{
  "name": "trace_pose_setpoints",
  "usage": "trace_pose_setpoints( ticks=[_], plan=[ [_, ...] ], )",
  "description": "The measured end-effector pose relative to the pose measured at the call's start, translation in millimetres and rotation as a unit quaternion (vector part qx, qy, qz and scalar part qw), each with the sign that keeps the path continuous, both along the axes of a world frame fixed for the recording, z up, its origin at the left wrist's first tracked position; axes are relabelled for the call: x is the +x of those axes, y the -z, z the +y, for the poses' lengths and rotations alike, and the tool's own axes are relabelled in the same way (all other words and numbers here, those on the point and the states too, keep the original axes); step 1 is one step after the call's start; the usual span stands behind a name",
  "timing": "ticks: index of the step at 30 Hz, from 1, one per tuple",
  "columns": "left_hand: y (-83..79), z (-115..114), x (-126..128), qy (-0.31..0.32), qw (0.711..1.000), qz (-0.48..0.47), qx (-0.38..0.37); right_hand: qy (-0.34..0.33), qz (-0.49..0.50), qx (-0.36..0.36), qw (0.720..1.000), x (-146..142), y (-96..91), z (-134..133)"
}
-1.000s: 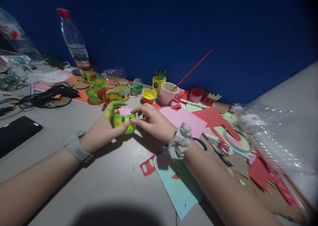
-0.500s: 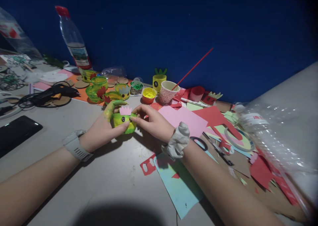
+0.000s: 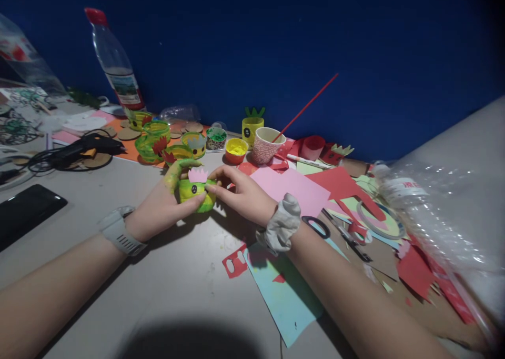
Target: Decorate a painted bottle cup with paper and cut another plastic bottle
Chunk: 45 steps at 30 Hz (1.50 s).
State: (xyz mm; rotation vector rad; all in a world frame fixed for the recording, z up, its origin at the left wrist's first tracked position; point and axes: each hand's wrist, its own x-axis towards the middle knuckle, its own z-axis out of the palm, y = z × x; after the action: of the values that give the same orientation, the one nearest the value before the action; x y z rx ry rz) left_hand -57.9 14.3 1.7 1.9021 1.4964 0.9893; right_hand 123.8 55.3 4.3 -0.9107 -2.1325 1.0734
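A small green-and-yellow painted cup (image 3: 201,203) with a black eye on its front and a pink paper crown (image 3: 198,176) at its rim is held just above the table. My left hand (image 3: 173,193), smeared with yellow-green paint, wraps round its left side, the thumb across the front. My right hand (image 3: 240,190) pinches at the cup's right front, thumb and forefinger pressed on a dark spot there. Whether a separate piece lies under those fingertips is hidden. Just behind stand several similar painted cups (image 3: 155,143), some with red or grey paper crowns.
Behind are a yellow paint cup (image 3: 236,151), a patterned paper cup (image 3: 266,147) with a red stick, and a bottle (image 3: 118,64). Paper scraps (image 3: 290,188), black tape (image 3: 316,227) and bubble wrap (image 3: 442,222) cover the right. A phone (image 3: 29,214) and black cable (image 3: 74,151) lie left.
Both hands keep the same grip on the painted cup. The whole view has shifted very slightly; nothing else visibly differs.
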Motion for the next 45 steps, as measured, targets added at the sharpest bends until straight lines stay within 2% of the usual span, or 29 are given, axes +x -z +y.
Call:
trace_pose_setpoints(
  ticks=[16, 25, 29, 34, 41, 45],
  plan=[
    [-4.2, -2.5, 3.1, 0.012, 0.998, -0.051, -0.035, -0.025, 0.032, -0.050, 0.998, 0.2, -2.1, -0.5],
    [-4.2, -3.1, 2.9, 0.034, 0.998, -0.046, -0.037, -0.024, 0.036, -0.067, 0.997, -0.4, -2.8, -1.6],
    [-3.6, -3.4, 3.7, 0.031, 0.997, -0.058, -0.044, -0.026, 0.038, -0.063, 0.997, 0.4, -2.2, -1.0],
    [-0.6, -2.2, 0.2, 0.024, 0.999, -0.029, -0.025, -0.029, 0.027, -0.082, 0.996, 2.7, -2.8, -0.8],
    [-0.2, -2.0, -0.1, 0.025, 0.998, -0.037, -0.040, -0.032, 0.013, -0.027, 0.999, 3.1, -1.0, 1.9],
    [-3.6, -2.9, 1.4, 0.042, 0.996, -0.051, -0.052, -0.032, 0.009, -0.026, 0.999, 3.1, -1.2, 2.6]
  ],
)
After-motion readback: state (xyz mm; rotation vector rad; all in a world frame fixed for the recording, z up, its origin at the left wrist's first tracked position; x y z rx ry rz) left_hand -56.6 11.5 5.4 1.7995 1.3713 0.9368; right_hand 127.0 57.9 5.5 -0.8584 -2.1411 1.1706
